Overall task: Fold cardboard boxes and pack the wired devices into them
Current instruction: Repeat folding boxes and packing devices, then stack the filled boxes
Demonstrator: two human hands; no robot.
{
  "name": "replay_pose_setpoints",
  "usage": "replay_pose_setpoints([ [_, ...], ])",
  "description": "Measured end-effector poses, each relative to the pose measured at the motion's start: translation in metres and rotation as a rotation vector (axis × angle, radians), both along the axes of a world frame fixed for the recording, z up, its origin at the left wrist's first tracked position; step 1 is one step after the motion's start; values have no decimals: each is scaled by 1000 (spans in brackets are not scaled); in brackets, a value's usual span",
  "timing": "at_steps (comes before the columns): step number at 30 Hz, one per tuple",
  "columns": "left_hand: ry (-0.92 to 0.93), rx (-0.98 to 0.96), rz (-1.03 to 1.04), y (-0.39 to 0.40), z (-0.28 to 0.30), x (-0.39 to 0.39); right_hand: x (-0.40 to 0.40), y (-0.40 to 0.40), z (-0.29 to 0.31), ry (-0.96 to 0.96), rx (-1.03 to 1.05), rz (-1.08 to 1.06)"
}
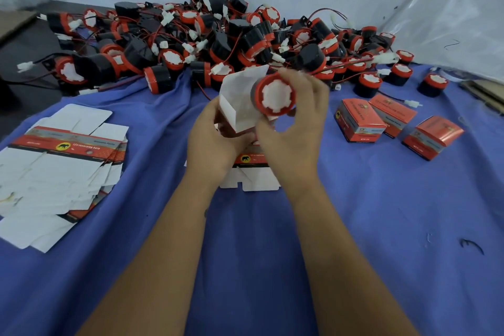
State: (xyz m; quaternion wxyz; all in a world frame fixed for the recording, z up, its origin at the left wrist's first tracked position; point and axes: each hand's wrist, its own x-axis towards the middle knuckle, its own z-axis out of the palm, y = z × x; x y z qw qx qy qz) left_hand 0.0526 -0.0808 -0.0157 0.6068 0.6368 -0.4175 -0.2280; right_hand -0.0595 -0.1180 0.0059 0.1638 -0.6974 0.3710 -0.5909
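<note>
My left hand (215, 139) grips a half-folded cardboard box (237, 101) with its white inner flaps standing open at the top. My right hand (297, 123) holds a round wired device (275, 95), red-rimmed with a white face, at the box's open mouth. The device's black body is mostly hidden behind its face and my fingers. Under my hands lies a flat unfolded box blank (253, 172) on the blue cloth.
A big heap of wired devices (218, 41) fills the back of the table. A stack of flat box blanks (62, 169) lies at the left. Three closed red boxes (360, 123) sit at the right. The blue cloth (354, 226) covers the table.
</note>
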Motion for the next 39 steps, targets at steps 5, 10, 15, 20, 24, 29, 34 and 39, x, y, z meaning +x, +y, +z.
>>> replay_pose_setpoints([
  [5,-39,32,-70,2,0,5,-4,1,-12,258,69,108],
  [10,-60,64,-110,2,0,10,-2,1,-18,467,-2,54],
  [15,-45,78,-121,2,-1,10,1,2,-21,494,-16,-22],
  [20,13,101,-175,4,0,14,2,5,-17,346,-42,-104],
  [24,196,96,-173,2,7,16,-1,6,-6,-188,244,-26],
  [29,155,72,-194,2,6,8,-13,-9,4,-506,677,179],
  [34,10,80,-178,0,-1,6,-18,-13,11,-577,619,323],
  [39,-50,83,-184,-4,-3,6,-16,-3,19,-248,427,418],
])
